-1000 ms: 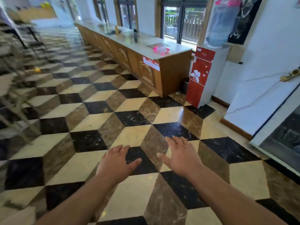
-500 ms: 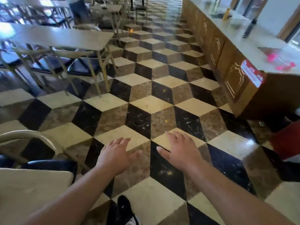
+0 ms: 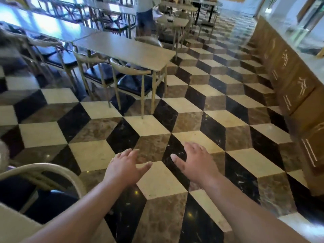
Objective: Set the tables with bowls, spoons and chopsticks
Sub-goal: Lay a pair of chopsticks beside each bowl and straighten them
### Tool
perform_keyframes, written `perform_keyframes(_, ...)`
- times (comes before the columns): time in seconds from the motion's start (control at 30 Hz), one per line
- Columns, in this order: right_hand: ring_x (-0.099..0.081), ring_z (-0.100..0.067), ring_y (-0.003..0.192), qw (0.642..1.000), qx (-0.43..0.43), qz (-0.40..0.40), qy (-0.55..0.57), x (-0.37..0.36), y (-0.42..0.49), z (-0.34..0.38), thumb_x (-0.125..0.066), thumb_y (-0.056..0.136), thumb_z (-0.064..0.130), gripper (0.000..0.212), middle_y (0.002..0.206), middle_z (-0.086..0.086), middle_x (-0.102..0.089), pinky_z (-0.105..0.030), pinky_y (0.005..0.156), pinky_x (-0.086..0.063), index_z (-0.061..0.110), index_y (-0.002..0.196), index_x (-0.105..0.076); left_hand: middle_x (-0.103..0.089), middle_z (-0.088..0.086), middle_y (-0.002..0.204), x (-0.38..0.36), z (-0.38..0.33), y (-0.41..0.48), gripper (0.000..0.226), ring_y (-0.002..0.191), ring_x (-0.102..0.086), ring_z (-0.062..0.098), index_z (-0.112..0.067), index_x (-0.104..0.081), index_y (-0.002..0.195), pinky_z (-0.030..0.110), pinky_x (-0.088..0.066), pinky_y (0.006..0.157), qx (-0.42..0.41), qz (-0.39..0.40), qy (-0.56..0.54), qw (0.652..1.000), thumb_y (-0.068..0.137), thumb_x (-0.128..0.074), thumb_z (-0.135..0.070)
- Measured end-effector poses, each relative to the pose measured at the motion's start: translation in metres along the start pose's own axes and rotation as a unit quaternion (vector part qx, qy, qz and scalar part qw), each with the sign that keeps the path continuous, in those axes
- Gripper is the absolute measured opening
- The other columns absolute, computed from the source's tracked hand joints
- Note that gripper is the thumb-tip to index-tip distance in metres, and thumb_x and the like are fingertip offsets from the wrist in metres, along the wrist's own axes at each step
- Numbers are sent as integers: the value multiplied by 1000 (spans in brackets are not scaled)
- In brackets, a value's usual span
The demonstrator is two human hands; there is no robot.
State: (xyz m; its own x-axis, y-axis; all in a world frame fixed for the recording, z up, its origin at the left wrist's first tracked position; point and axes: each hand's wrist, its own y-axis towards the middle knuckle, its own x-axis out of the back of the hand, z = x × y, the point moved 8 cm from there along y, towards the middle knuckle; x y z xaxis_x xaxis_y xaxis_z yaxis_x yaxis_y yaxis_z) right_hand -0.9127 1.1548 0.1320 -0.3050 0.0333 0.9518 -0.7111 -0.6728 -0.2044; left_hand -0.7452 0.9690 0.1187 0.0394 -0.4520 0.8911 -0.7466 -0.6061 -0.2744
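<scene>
The fingers of the left hand and the right hand lie straight and loosely spread, palms down and holding nothing, side by side in the lower middle of the frame above a glossy marble floor of cream, brown and black cube-patterned tiles. The nearest pale grey rectangular worktop stands in the upper middle, well apart from both hands, with dark-seated chairs tucked along its near side. A long brown wooden counter runs down the right edge.
</scene>
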Motion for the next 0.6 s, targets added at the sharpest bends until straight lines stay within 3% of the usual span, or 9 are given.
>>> perform_keyframes(0.27,-28,-29,159,994,103,22,-5,18,199,53,-17,92,89,94,170,-2,-37,-52,127,-29,28,162,-33,-32,-7,173,45,68,139,98,160,-26,21,-39,-31,164,50,-34,126,95,-63,-25,993,83,-39,-94)
perform_keyframes(0.6,-35,-28,154,964,234,92,-81,44,419,152,-26,100,79,82,163,-3,-45,-48,126,-34,23,159,-44,-39,-8,169,110,136,261,120,157,-34,20,-40,-34,161,47,-36,122,270,-116,-30,955,64,-12,-107)
